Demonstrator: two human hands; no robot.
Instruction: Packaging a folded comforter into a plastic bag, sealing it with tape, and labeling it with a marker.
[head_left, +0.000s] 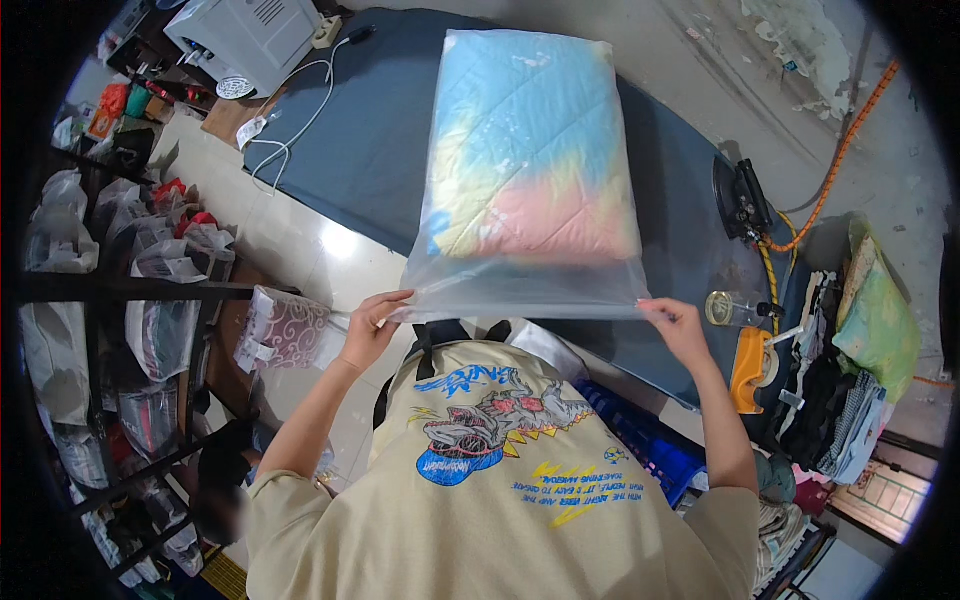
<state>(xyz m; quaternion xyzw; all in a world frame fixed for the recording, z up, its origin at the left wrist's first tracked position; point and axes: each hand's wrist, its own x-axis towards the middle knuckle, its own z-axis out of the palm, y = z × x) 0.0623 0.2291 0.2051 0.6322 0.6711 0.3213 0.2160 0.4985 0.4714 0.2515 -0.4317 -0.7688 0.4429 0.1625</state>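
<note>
A folded quilt (529, 142) in pastel blue, yellow and pink lies inside a translucent plastic bag (525, 289). The bag rests on a table covered in dark blue-grey cloth (352, 150), its mouth edge towards me and pulled straight across. My left hand (376, 322) pinches the left corner of that edge between thumb and fingers. At the right corner, my right hand (673, 322) pinches the plastic in the same way. Between the hands and the quilt, the near part of the bag is flat and slack.
To the right are an iron (739, 199) with an orange cord (844, 142), a clear jar (731, 308), an orange tape dispenser (752, 371) and stacked clothes (832, 405). A white appliance (251, 41) and cable (307, 127) sit far left. Shelves (135, 291) hold bagged goods. A blue basket (637, 435) stands below.
</note>
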